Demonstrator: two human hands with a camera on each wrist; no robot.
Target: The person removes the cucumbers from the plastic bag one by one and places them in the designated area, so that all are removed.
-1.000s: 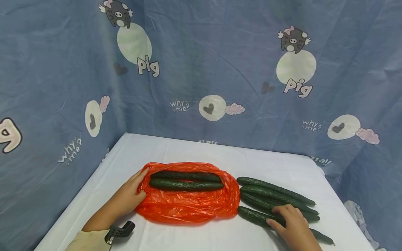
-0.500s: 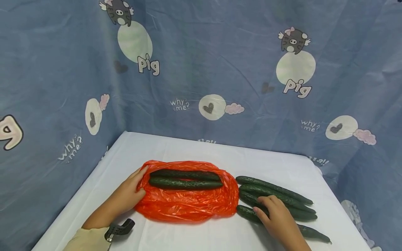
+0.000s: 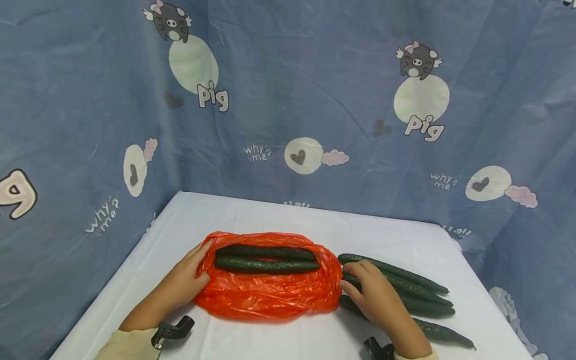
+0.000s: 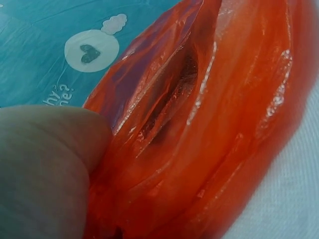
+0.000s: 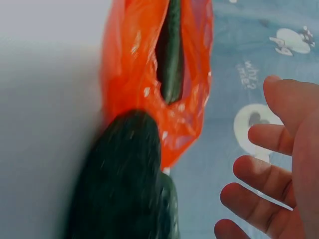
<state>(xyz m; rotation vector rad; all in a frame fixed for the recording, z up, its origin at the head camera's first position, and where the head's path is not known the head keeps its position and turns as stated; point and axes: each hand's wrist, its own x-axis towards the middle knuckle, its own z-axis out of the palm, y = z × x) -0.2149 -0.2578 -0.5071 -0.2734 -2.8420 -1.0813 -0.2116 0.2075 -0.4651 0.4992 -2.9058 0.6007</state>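
A red plastic bag (image 3: 265, 300) lies on the white-covered table, with two cucumbers (image 3: 267, 266) showing through its opening. My left hand (image 3: 185, 280) holds the bag's left end, fingers along the far side and thumb (image 4: 50, 164) against the crinkled film in the left wrist view. Just off the bag's right end, my right hand (image 3: 375, 295) hovers over the loose cucumbers (image 3: 443, 332), partly hiding them. In the right wrist view its fingers (image 5: 264, 174) are spread and loosely bent with nothing between them; a dark cucumber (image 5: 117, 184) lies beside it, its tip overlapping the bag.
Several loose cucumbers lie side by side on the right, slanting toward the front right. A blue printed cloth (image 3: 270, 100) hangs behind and beside the table (image 3: 252, 210). Black wrist mounts (image 3: 173, 331) are strapped on both forearms.
My right hand has moved left and away from me, from over the nearest loose cucumber to the bag's right end. My left hand and the cucumbers have stayed put.
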